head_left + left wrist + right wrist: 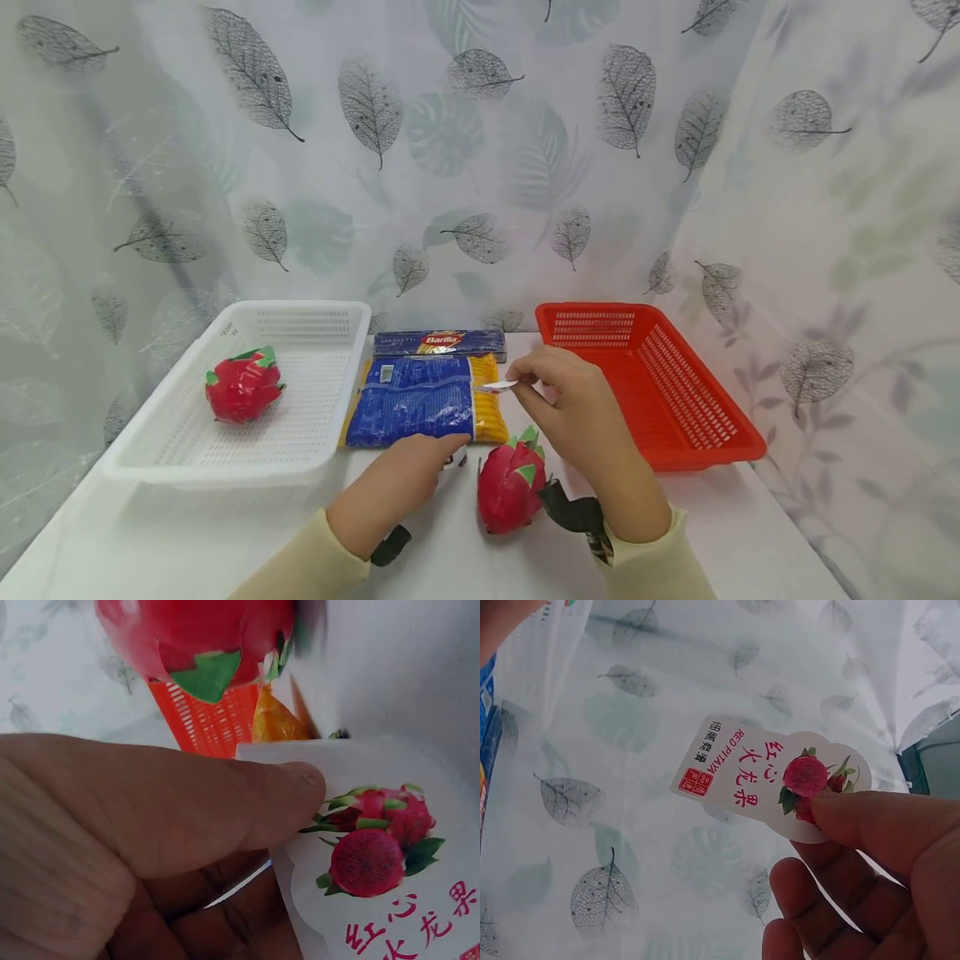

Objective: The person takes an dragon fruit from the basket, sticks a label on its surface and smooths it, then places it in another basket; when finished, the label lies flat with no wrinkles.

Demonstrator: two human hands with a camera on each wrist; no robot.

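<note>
My left hand point(401, 487) pinches a white paper label point(382, 862) between thumb and fingers; it carries a dragon fruit picture and pink Chinese characters. A similar label point(739, 769), marked "RED PITAYA", is held between the thumb and fingers of my right hand point(573, 408). In the head view that label shows nearly edge-on, over the right end of the blue pasta bag. Between my wrists a red dragon fruit point(504, 492) with green scales lies on the white table. It also shows at the top of the left wrist view.
A white basket point(315, 450) at the left holds another dragon fruit point(243, 387). The blue and yellow pasta bag point(416, 400) lies in the middle, with a Barilla spaghetti box point(438, 342) behind it. A red basket point(675, 408) stands at the right. Leaf-patterned curtains surround the table.
</note>
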